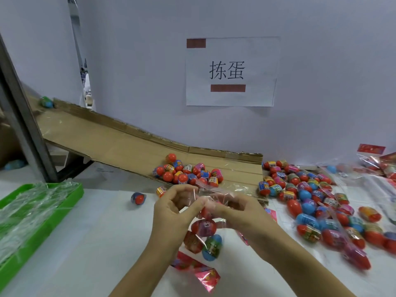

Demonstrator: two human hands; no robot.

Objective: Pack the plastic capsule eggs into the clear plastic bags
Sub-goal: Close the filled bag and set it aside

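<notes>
Left hand [173,205]: raised above the bench, fingers [188,210] curled, thumb and forefinger pinching the left side of the bag's mouth.
Right hand [237,207]: opposite it, fingers curled and pinching the right side of the same mouth; the film blurs its fingertips.
Clear plastic bag [205,230]: thin, glossy, crinkled film hanging between both hands, with a pink printed strip at its foot lying on the bench.
Eggs in the bag [203,227]: smooth oval capsules, red and blue halves with bright paper bands; at least three show through the film.
Loose eggs [310,202]: a wide scatter of the same shiny ovals on the bench to the right, some touching.
Ramp eggs [188,171]: a tight cluster at the low end of the cardboard chute [120,144], a brown, creased, rough-edged sheet sloping down from the left.
Stray egg [138,198]: alone on the bench, left of the hands.
Green tray [75,196]: rigid plastic, far left, stacked with shiny clear bags.
Bench [96,243]: flat, matte white.
Paper sign [231,71]: white sheet taped to the pale wall, printed with two black characters.
</notes>
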